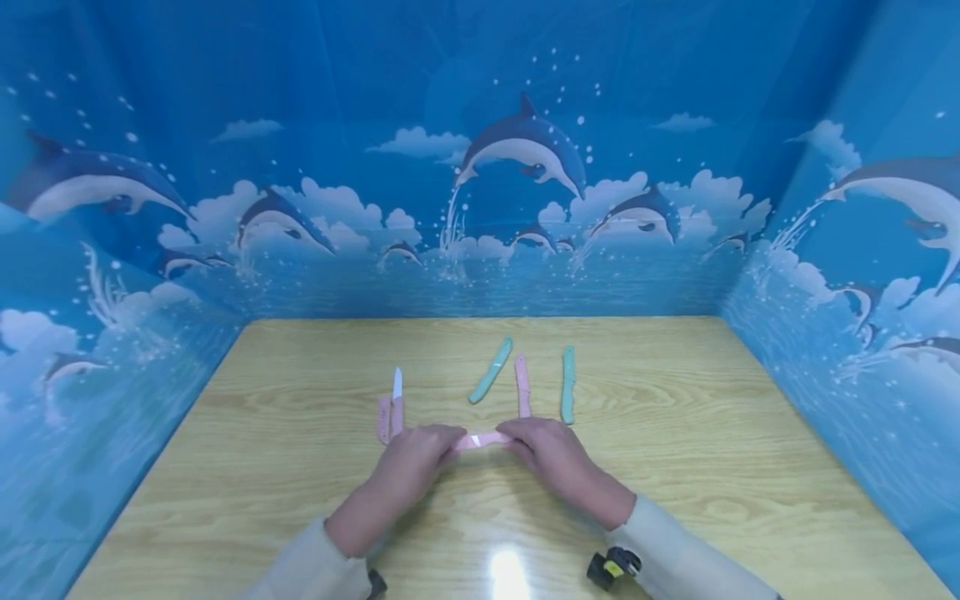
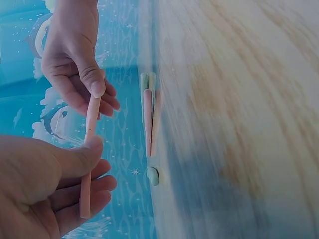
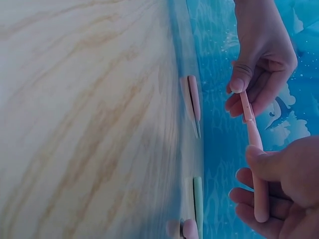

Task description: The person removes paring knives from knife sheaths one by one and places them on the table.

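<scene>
Both hands hold a pink paring knife level above the table, with a small white patch of blade near its middle. My left hand pinches one end between thumb and fingers. At the other end, my right hand has its thumb on top and fingers curled beneath. In the right wrist view, the knife's rounded handle lies in the right hand, and the left hand grips the slimmer end, which looks like a sheath. Fingers hide both ends in the head view.
Beyond the left hand lie a pink knife with bare white blade and a pink sheath. A slanted green knife, a pink piece and another green piece lie farther back. Dolphin-print curtains border the wooden table.
</scene>
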A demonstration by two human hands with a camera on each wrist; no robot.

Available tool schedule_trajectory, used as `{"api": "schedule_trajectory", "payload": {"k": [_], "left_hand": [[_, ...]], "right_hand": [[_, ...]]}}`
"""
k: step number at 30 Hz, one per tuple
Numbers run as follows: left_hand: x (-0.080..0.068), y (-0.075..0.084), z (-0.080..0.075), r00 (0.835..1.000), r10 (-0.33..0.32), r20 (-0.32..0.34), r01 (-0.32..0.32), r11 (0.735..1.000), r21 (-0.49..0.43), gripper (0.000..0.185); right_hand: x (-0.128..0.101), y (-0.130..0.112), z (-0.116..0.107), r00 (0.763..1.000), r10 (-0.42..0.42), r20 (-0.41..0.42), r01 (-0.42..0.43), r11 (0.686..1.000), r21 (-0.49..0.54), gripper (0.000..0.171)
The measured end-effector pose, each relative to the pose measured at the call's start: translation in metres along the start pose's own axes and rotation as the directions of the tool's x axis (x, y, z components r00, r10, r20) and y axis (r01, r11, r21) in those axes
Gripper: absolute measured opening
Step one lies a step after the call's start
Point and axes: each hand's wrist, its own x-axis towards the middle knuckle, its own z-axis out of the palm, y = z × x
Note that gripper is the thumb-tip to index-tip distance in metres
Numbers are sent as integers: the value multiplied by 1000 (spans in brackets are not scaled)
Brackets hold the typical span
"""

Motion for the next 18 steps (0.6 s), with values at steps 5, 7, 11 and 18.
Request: {"api": "schedule_trajectory", "payload": {"k": [5, 7, 11, 18], "left_hand": [[-1, 1, -1, 1000, 1, 18, -1, 1000, -7, 22], [-1, 2, -1, 1000, -4, 19, 4, 1000, -7, 23], [-1, 1, 0, 1000, -5, 20, 5, 1000, -11, 21], [-3, 0, 2, 1000, 16, 21, -15, 999, -29, 23]], "right_hand": [[-1, 2, -1, 1000, -2, -3, 2, 1000, -3, 26], [-1, 2, -1, 1000, 4, -1, -4, 1000, 4, 26], [-2, 2, 0, 1000, 8, 1, -8, 1000, 9, 27], [-1, 3, 1, 1000, 16, -16, -16, 1000, 13, 27]]}}
